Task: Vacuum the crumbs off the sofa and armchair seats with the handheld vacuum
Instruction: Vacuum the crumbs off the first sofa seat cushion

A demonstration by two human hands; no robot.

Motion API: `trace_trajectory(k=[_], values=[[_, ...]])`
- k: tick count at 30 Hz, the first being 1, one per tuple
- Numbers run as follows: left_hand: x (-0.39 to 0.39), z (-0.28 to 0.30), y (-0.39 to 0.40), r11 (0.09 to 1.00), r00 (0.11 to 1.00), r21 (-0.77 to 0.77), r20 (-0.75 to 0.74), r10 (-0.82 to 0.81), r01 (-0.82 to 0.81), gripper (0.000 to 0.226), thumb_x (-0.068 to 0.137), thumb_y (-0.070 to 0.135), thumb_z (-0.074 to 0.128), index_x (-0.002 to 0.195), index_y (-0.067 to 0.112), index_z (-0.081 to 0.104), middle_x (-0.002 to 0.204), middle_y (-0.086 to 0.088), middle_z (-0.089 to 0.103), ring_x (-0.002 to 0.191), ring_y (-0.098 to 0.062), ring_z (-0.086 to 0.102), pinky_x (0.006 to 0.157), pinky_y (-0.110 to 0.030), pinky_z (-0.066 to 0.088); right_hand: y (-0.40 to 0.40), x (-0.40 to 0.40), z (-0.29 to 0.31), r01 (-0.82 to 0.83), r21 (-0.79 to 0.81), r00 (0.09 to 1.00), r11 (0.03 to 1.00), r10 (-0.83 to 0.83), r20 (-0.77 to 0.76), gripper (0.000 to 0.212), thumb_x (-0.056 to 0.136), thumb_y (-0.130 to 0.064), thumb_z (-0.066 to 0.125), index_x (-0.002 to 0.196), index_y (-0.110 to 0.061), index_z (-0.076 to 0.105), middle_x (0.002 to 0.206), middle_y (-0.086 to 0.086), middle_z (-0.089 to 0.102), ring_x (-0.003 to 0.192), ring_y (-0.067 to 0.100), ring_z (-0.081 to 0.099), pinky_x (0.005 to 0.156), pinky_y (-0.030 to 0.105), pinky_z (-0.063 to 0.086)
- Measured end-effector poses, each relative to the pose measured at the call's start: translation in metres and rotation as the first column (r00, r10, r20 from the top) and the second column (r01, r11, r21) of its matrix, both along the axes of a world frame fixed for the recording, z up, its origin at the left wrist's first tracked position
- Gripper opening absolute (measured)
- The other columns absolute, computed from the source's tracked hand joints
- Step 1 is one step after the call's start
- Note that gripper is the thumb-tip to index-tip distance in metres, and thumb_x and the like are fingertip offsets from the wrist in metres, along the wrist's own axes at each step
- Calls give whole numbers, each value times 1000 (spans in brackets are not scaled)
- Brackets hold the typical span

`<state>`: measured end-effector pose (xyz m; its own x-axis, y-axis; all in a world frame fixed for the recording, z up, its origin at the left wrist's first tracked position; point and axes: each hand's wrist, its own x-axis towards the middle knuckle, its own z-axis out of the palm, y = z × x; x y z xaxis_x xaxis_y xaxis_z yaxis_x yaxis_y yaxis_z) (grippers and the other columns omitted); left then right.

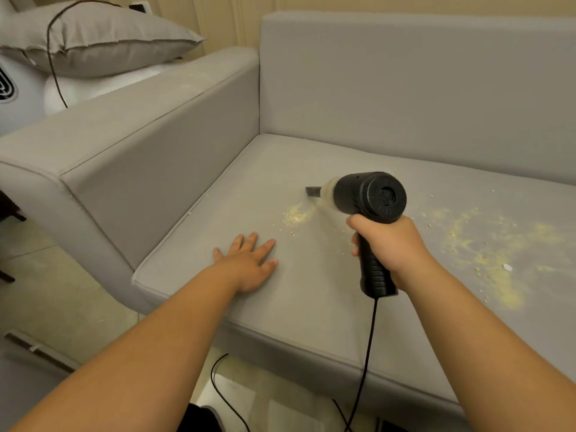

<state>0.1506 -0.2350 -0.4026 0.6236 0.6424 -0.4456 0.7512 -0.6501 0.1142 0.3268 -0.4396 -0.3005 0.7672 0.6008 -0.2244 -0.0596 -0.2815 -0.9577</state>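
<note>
Head view shows the handheld vacuum (367, 198) gripped by its black handle in the right hand (386, 244), fingers wrapped round it, with its nozzle (313, 191) pointed down and away at the sofa seat (218, 300). The left hand (249, 263) is laid flat on the cushion, fingers straight and spread, grasping nothing. A small pile of yellow crumbs (296, 216) is seen just beyond the left hand's fingertips, right beneath the nozzle. A far wider scatter of crumbs (486, 251) is spread to the right of the right hand, seemingly untouched. The cushion around the left hand looks largely free of crumbs, so some of that end may be judged done. Most of the sofa seat is judged left to do, and no armchair seat is identifiable.
</note>
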Motion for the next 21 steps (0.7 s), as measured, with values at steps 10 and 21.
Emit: trace_trajectory(k=[10,21], values=[[-2,2,-31,998,998,-15,-15,-62,62,62,103,68,18,159,54,-4,171,10,-17,159,-21,-13,121,-68,0,-28,-5,-13,25,-4,997,1000,-25,-73,13,87,-17,75,96,-9,71,75,11,72,63,21,70,70,39,60],[-5,4,-33,997,997,-21,-18,-81,81,63,103,68,19,160,54,-4,171,11,-17,159,-20,-12,122,-66,1,-21,-11,-17,26,-2,1000,1000,-26,-6,13,85,-17,76,90,-6,73,67,8,71,62,24,69,70,38,59]])
